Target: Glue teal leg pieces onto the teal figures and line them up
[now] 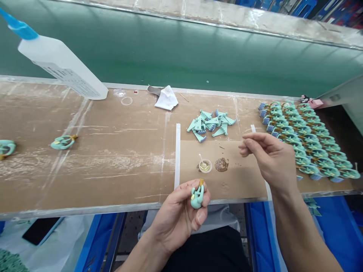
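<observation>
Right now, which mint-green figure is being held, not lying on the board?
The mint-green figure in the left hand; the others, in rows at right and singly at left, lie on the board.

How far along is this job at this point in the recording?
Looks done: rows of finished-looking teal figures lie at the right end of the bench. In hand: the left hand holds one teal figure with a gold piece, and the right hand pinches its fingertips above the cardboard sheet, near a small cup of yellowish liquid. Left: a heap of loose teal parts lies behind the sheet.
</observation>
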A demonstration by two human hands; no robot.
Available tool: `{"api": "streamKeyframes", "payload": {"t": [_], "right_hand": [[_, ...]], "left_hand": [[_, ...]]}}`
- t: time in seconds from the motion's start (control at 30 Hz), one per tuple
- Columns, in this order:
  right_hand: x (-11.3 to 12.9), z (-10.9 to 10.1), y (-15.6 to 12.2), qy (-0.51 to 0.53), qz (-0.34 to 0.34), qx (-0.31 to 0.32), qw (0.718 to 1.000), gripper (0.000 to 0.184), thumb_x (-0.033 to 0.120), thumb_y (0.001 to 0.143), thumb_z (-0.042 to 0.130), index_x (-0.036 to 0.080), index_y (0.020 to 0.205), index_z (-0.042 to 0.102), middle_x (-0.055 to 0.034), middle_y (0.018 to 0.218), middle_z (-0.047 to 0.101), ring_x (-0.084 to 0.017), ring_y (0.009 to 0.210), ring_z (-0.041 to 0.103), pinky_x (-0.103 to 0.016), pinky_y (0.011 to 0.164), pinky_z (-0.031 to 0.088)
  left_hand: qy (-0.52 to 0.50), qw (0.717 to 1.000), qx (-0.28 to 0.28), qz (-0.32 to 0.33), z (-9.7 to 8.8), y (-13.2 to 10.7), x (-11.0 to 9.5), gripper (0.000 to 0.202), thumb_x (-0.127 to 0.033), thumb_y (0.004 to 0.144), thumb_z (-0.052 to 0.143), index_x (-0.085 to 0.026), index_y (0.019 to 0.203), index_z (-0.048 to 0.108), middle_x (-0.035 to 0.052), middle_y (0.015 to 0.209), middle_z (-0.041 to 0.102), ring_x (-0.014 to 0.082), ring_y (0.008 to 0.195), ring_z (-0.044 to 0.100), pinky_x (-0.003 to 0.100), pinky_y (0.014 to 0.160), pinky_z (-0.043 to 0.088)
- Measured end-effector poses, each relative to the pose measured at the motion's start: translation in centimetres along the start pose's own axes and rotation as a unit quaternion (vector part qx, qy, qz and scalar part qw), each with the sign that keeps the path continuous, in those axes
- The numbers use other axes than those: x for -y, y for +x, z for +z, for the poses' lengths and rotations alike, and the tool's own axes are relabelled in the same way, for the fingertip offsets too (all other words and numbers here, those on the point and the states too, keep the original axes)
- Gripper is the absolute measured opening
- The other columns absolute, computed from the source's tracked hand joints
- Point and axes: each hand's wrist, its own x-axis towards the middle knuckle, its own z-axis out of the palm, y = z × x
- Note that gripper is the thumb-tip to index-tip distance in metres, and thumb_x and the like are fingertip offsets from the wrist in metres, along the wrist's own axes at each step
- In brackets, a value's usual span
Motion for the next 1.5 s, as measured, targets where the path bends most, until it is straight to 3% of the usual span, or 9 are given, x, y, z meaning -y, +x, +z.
{"api": "streamKeyframes", "payload": {"t": [0.17, 0.33, 0.5, 0.67, 0.83, 1.0, 1.17, 1.33, 1.5], "right_hand": [[-2.6, 0.1, 4.2, -0.066, -0.041, -0.051, 0.996, 0.029, 0.048, 0.115, 0.076, 0.019, 0.12, 0.081, 0.0049, 0.069, 0.067, -0.016, 0.054, 0.061, -0.028, 0.053, 0.051], [-3.1, 0.0, 8.3, -0.164, -0.099, -0.022, 0.981, 0.029, 0.031, 0.107, 0.071, 0.021, 0.134, 0.076, -0.0118, 0.129, 0.083, -0.025, 0.106, 0.081, -0.037, 0.086, 0.065], [-2.4, 1.4, 10.2, -0.288, -0.131, 0.081, 0.945, 0.022, 0.019, 0.104, 0.069, 0.022, 0.12, 0.084, -0.0132, 0.132, 0.085, -0.032, 0.123, 0.077, -0.045, 0.11, 0.059], [-2.0, 2.7, 11.6, -0.39, -0.11, 0.135, 0.904, 0.026, 0.01, 0.097, 0.075, 0.022, 0.115, 0.088, -0.0153, 0.121, 0.086, -0.038, 0.124, 0.074, -0.046, 0.108, 0.053], [-1.9, 2.0, 11.8, -0.396, -0.058, 0.109, 0.91, 0.026, 0.008, 0.098, 0.069, 0.019, 0.11, 0.09, -0.0193, 0.111, 0.086, -0.038, 0.114, 0.078, -0.043, 0.099, 0.052], [-0.5, 0.5, 6.7, -0.273, -0.03, 0.061, 0.959, 0.018, 0.029, 0.109, 0.072, 0.02, 0.11, 0.088, -0.0162, 0.115, 0.087, -0.032, 0.107, 0.077, -0.041, 0.096, 0.056], [1.1, 1.6, -4.4, -0.058, 0.048, 0.138, 0.988, 0.05, 0.068, 0.113, 0.075, 0.019, 0.106, 0.086, -0.0037, 0.076, 0.078, -0.018, 0.06, 0.062, -0.029, 0.056, 0.048], [2.7, 4.2, -10.5, 0.319, 0.282, 0.193, 0.884, 0.046, 0.063, 0.1, 0.098, 0.019, 0.099, 0.084, -0.0015, 0.078, 0.076, -0.009, 0.056, 0.05, -0.023, 0.053, 0.037], [3.3, 4.5, -10.6, 0.383, 0.303, 0.181, 0.854, 0.045, 0.058, 0.098, 0.103, 0.018, 0.094, 0.081, -0.0008, 0.076, 0.075, -0.007, 0.055, 0.047, -0.021, 0.053, 0.033]], "left_hand": [[0.093, 0.994, 0.014, 0.051, -1.2, -0.2, -0.1, 0.039, -0.048, 0.108, 0.089, -0.014, 0.094, 0.074, 0.0044, 0.083, 0.074, 0.0131, 0.052, 0.072, 0.02, 0.046, 0.058], [0.183, 0.973, 0.023, 0.141, -3.8, 0.2, -0.2, 0.039, -0.05, 0.11, 0.086, -0.014, 0.099, 0.078, 0.006, 0.083, 0.075, 0.019, 0.057, 0.077, 0.026, 0.049, 0.064], [0.117, 0.977, 0.04, 0.171, -5.8, 1.1, -0.3, 0.033, -0.045, 0.114, 0.079, -0.016, 0.098, 0.075, 0.0043, 0.088, 0.076, 0.0137, 0.047, 0.07, 0.021, 0.037, 0.055], [0.122, 0.976, 0.069, 0.166, -5.7, 0.9, -0.3, 0.031, -0.041, 0.116, 0.076, -0.015, 0.098, 0.076, 0.0049, 0.086, 0.077, 0.0162, 0.049, 0.075, 0.021, 0.038, 0.058], [0.146, 0.976, 0.018, 0.159, -4.1, 0.0, -0.8, 0.034, -0.045, 0.114, 0.081, -0.016, 0.097, 0.077, 0.0034, 0.09, 0.076, 0.0123, 0.05, 0.071, 0.021, 0.043, 0.059], [0.198, 0.954, -0.052, 0.22, -2.4, -0.3, 0.1, 0.031, -0.05, 0.106, 0.093, -0.019, 0.11, 0.089, 0.0053, 0.091, 0.079, 0.0177, 0.065, 0.077, 0.027, 0.057, 0.065], [0.32, 0.88, -0.082, 0.341, -0.7, 0.0, 1.4, 0.019, -0.042, 0.108, 0.092, -0.025, 0.113, 0.096, 0.0086, 0.111, 0.082, 0.021, 0.085, 0.081, 0.035, 0.083, 0.071], [0.419, 0.816, -0.135, 0.374, 0.0, 0.2, 1.8, 0.01, -0.034, 0.107, 0.093, -0.029, 0.114, 0.099, 0.0093, 0.121, 0.081, 0.0214, 0.095, 0.081, 0.031, 0.086, 0.07], [0.47, 0.773, -0.133, 0.405, -0.2, 0.1, 2.2, 0.012, -0.029, 0.106, 0.094, -0.033, 0.116, 0.099, 0.0075, 0.118, 0.08, 0.0191, 0.094, 0.082, 0.023, 0.078, 0.068]]}}
